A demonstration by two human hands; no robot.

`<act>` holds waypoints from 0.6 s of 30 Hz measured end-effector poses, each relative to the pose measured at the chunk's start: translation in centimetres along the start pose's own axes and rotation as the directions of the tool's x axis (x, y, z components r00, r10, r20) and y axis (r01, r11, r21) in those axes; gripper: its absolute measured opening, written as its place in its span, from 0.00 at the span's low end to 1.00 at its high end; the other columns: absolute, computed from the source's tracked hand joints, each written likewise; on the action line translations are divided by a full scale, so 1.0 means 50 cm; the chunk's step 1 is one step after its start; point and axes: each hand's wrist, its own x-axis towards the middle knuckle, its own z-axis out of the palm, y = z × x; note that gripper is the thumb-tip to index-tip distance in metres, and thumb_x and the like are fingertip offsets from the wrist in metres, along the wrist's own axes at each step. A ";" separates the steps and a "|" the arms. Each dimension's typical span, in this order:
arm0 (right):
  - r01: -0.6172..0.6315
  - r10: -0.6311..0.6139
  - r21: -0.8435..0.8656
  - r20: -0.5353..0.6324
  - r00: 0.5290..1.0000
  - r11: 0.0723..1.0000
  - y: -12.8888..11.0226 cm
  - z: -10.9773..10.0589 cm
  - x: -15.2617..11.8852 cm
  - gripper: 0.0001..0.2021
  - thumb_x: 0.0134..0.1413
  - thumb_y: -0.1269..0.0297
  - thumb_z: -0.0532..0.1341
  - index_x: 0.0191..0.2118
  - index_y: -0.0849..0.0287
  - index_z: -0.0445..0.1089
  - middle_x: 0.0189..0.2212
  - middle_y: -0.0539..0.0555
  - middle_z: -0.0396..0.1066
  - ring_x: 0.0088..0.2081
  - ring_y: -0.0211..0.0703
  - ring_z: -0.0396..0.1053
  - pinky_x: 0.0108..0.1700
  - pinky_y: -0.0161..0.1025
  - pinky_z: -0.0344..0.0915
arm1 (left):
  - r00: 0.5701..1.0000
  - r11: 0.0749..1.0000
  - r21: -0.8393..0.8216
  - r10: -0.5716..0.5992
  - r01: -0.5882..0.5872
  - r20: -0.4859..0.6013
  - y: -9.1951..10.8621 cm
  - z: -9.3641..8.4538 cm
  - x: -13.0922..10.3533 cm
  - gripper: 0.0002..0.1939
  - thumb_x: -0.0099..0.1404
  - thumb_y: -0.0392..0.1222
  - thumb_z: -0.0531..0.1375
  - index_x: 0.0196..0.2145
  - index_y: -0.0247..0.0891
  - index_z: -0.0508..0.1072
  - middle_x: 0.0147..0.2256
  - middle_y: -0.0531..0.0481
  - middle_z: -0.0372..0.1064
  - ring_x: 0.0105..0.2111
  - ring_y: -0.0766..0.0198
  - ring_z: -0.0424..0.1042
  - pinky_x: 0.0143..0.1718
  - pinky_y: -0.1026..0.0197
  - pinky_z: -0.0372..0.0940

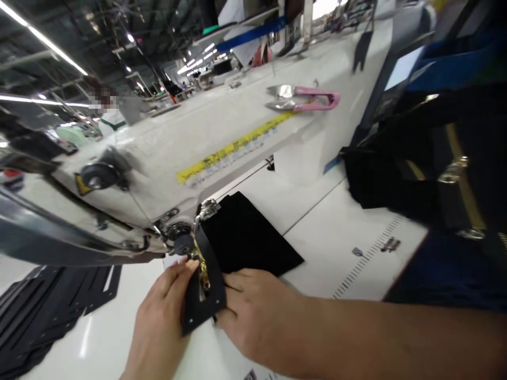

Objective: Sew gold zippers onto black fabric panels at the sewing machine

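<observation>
A black panel (216,302) with a long slot and small holes lies by the needle area of a white sewing machine (233,113). A gold zipper (204,274) with its metal pull shows in the slot. My left hand (160,311) holds the panel's left edge, fingers together and fingertips close to the presser foot. On the other side, my right hand (253,309) has its fingers curled at the panel's right edge; the fingertips are partly hidden. Black fabric (245,235) spreads flat beyond the panel, under the machine's arm.
Pink-handled thread snips (303,98) rest on the machine's arm, above a yellow measuring tape strip (237,148). Several slotted black panels (59,311) are stacked at left. Black pieces with gold zippers (455,174) lie at right. A person (109,116) is in the background.
</observation>
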 end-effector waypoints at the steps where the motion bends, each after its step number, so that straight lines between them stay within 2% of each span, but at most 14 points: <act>1: -0.034 0.034 0.002 -0.014 0.999 0.999 0.002 -0.006 0.003 0.08 0.57 0.70 0.54 0.31 0.65 0.68 0.31 0.57 0.70 0.32 0.44 0.64 0.32 0.41 0.60 | 1.000 1.000 -0.005 0.000 0.000 0.005 0.002 -0.001 -0.002 0.17 0.63 0.35 0.47 0.48 0.36 0.64 0.43 0.42 0.66 0.45 0.53 0.68 0.43 0.53 0.68; 3: -0.105 0.103 -0.031 -0.062 0.993 0.994 0.009 -0.011 0.014 0.10 0.60 0.67 0.51 0.32 0.66 0.67 0.29 0.56 0.68 0.31 0.44 0.62 0.31 0.42 0.58 | 0.999 0.999 -0.034 -0.035 0.035 0.005 0.011 -0.005 -0.006 0.16 0.64 0.37 0.47 0.49 0.37 0.64 0.45 0.43 0.66 0.46 0.53 0.67 0.45 0.52 0.67; 5: -0.170 0.164 -0.080 -0.076 0.983 0.982 0.017 -0.011 0.032 0.11 0.58 0.64 0.54 0.33 0.67 0.67 0.29 0.57 0.66 0.33 0.47 0.62 0.31 0.43 0.58 | 0.994 0.992 -0.067 -0.109 0.108 0.000 0.024 -0.008 -0.008 0.16 0.65 0.40 0.46 0.49 0.37 0.64 0.46 0.43 0.67 0.47 0.53 0.67 0.47 0.51 0.66; 8: -0.236 0.238 -0.081 0.019 0.971 0.968 0.026 -0.009 0.065 0.14 0.51 0.56 0.59 0.32 0.67 0.68 0.32 0.60 0.65 0.35 0.52 0.62 0.32 0.44 0.59 | 0.987 0.984 -0.081 -0.159 0.158 -0.002 0.041 -0.011 -0.011 0.17 0.66 0.41 0.45 0.49 0.35 0.64 0.47 0.42 0.67 0.48 0.52 0.66 0.47 0.49 0.65; 10: -0.232 0.238 -0.064 0.114 0.964 0.971 0.028 -0.010 0.081 0.11 0.51 0.60 0.59 0.32 0.66 0.68 0.33 0.60 0.66 0.33 0.50 0.64 0.30 0.43 0.60 | 0.992 0.990 -0.055 -0.125 0.126 0.017 0.048 -0.012 -0.016 0.18 0.66 0.41 0.46 0.49 0.33 0.64 0.48 0.40 0.66 0.49 0.51 0.66 0.49 0.48 0.64; 12: -0.188 0.193 -0.045 0.204 0.960 0.981 0.029 -0.013 0.091 0.05 0.52 0.70 0.56 0.34 0.66 0.68 0.32 0.59 0.67 0.31 0.47 0.66 0.29 0.40 0.60 | 0.993 0.994 -0.025 -0.108 0.109 0.058 0.054 -0.014 -0.021 0.18 0.63 0.40 0.49 0.49 0.30 0.64 0.50 0.37 0.65 0.49 0.50 0.65 0.50 0.47 0.63; 13: -0.170 0.170 -0.023 0.231 0.958 0.985 0.030 -0.014 0.094 0.06 0.52 0.74 0.55 0.35 0.66 0.67 0.32 0.58 0.67 0.30 0.46 0.66 0.28 0.39 0.60 | 0.991 0.994 -0.016 -0.111 0.112 0.076 0.057 -0.015 -0.023 0.19 0.62 0.38 0.49 0.49 0.28 0.64 0.50 0.35 0.64 0.50 0.50 0.64 0.51 0.47 0.62; 15: -0.176 0.161 0.040 0.246 0.956 0.984 0.038 -0.013 0.098 0.07 0.52 0.77 0.53 0.35 0.67 0.67 0.32 0.58 0.69 0.31 0.46 0.67 0.31 0.39 0.60 | 0.987 0.991 -0.012 -0.130 0.132 0.092 0.063 -0.018 -0.024 0.20 0.58 0.32 0.49 0.49 0.26 0.64 0.49 0.34 0.64 0.50 0.51 0.63 0.51 0.47 0.61; 18: -0.239 0.214 0.112 0.202 0.956 0.964 0.058 -0.002 0.102 0.06 0.53 0.75 0.53 0.33 0.66 0.67 0.31 0.59 0.69 0.32 0.45 0.68 0.34 0.38 0.61 | 0.979 0.983 0.004 -0.181 0.181 0.095 0.074 -0.021 -0.024 0.22 0.54 0.26 0.49 0.48 0.26 0.66 0.49 0.34 0.64 0.50 0.51 0.63 0.50 0.48 0.61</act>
